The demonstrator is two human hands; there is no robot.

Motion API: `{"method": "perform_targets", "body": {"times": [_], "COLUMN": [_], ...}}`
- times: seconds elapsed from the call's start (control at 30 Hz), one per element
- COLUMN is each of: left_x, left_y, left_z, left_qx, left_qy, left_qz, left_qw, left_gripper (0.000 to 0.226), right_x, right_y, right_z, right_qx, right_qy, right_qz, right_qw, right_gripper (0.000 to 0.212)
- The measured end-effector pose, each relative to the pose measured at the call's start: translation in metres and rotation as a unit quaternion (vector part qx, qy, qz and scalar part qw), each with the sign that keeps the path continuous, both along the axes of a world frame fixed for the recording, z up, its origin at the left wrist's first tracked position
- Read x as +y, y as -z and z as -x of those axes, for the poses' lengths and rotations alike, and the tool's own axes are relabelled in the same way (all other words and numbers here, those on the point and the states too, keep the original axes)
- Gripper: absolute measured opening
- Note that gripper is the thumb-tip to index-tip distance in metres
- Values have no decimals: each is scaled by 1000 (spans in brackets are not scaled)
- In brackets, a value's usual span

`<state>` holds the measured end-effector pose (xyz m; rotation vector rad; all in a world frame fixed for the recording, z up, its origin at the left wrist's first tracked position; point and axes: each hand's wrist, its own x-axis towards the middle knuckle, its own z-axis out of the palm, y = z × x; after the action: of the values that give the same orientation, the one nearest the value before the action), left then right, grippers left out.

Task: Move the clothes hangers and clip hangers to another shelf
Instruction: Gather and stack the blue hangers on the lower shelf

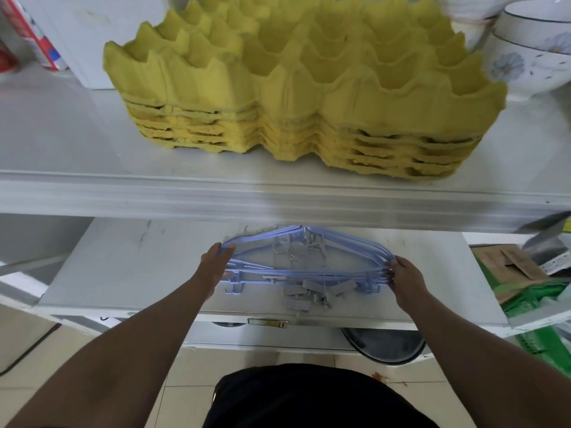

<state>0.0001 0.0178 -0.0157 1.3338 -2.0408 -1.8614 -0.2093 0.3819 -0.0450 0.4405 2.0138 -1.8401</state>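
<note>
On the lower white shelf (123,261), a bundle of thin blue wire clothes hangers with grey clip hangers (304,267) lies flat; the left hand (214,262) and right hand (404,281) clamp its opposite ends. The transfer looks barely begun or just ending; I cannot tell which.

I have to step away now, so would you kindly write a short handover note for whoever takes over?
Left hand: closed on the left end of the blue hangers.
Right hand: closed on their right end.
The bundle lies flat on the lower shelf, grey clip hangers tangled at its front edge.
Done: bundle gathered and gripped. Whether this is the old or new shelf cannot be told.
Left: confirm that, and keep the clips from dropping.
</note>
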Motion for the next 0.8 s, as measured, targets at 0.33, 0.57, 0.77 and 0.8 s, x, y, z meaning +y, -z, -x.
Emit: {"method": "perform_targets", "body": {"times": [0.33,0.57,0.77,0.8], "left_x": [7,15,29,32], "left_y": [-13,-36,-49,-50], "left_z": [1,6,2,2], "left_qx": [14,14,32,34], "left_qy": [-23,-30,-33,-32], "left_qz": [33,89,92,96], "left_qw": [999,996,995,994], "left_gripper": [39,48,51,53], "right_x": [-3,-1,10,13], "right_y": [-19,-38,-43,-45], "right_z": [7,13,12,11], "right_qx": [10,30,16,16], "right_qy": [-6,-3,-2,-1], "right_qz": [24,86,90,90], "right_qw": [1000,996,996,996], "right_gripper": [27,23,23,22]}}
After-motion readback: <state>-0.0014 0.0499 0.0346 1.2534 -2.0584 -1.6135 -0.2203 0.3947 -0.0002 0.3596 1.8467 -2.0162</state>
